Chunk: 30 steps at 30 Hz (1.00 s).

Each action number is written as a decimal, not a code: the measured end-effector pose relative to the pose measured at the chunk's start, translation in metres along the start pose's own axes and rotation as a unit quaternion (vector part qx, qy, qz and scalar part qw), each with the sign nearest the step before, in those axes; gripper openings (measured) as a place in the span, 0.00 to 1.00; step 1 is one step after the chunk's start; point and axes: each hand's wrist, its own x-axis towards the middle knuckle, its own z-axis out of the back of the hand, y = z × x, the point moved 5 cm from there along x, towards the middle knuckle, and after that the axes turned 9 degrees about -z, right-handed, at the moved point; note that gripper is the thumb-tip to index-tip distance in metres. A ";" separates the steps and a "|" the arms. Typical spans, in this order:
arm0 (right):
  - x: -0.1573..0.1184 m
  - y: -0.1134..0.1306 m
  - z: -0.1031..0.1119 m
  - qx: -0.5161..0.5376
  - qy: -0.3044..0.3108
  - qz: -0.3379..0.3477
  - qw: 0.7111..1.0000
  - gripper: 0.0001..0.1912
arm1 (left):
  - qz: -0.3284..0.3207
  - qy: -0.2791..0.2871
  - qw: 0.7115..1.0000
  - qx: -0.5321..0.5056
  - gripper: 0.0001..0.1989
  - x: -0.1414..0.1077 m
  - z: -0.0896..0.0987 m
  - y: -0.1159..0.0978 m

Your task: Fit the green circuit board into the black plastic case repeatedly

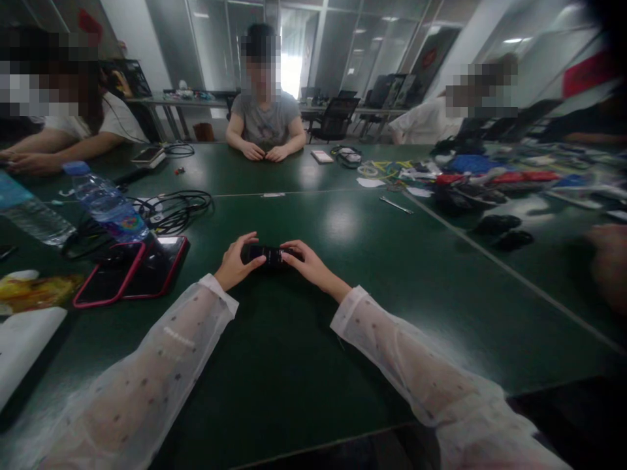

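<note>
A small black device (pixel 272 256) with faint light marks on its face is held just over the green table (pixel 294 365), between both hands. My left hand (pixel 238 263) grips its left end, thumb on the front and fingers behind. At the right end, my right hand (pixel 309 262) holds it in the same way. What the marks say is too small to read. Left of my left hand lie two phones or cases with red-pink edges (pixel 161 267), one overlapping the other.
Plastic bottles (pixel 110 205) and coiled black cables (pixel 179 210) stand or lie at the left. A wrench (pixel 396 205) lies ahead to the right, near a heap of cables and tools (pixel 470 176). Several people sit around the table.
</note>
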 end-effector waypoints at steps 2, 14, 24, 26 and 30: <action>0.001 0.000 0.001 -0.015 -0.022 0.002 1.000 0.17 | -0.025 0.006 1.000 0.015 0.38 -0.001 -0.001 -0.005; 0.002 -0.001 0.003 -0.131 -0.079 -0.002 0.988 0.15 | -0.005 0.022 1.000 0.013 0.33 0.000 -0.003 -0.003; -0.006 0.004 0.000 -0.130 -0.082 0.059 0.986 0.30 | -0.001 0.028 0.999 0.025 0.34 0.001 -0.006 0.004; -0.009 0.007 -0.001 -0.155 -0.091 0.086 0.980 0.31 | -0.006 0.026 0.999 0.026 0.34 0.001 -0.006 0.004; -0.008 0.006 -0.001 -0.180 -0.104 0.093 0.974 0.29 | -0.005 0.026 0.999 0.031 0.34 0.001 -0.006 0.004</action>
